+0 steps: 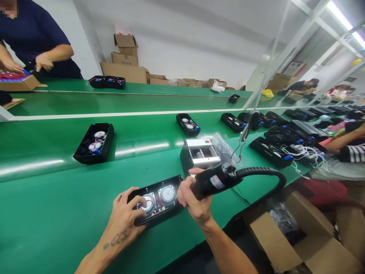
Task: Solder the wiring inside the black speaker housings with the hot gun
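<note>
- The person's left hand grips the left end of an open black box, fingers bent over its rim.
- The right hand is wrapped round a black power tool at the box's right end.
- The box lies on the green table, two round speakers inside.
- A small machine stands just behind.
</note>
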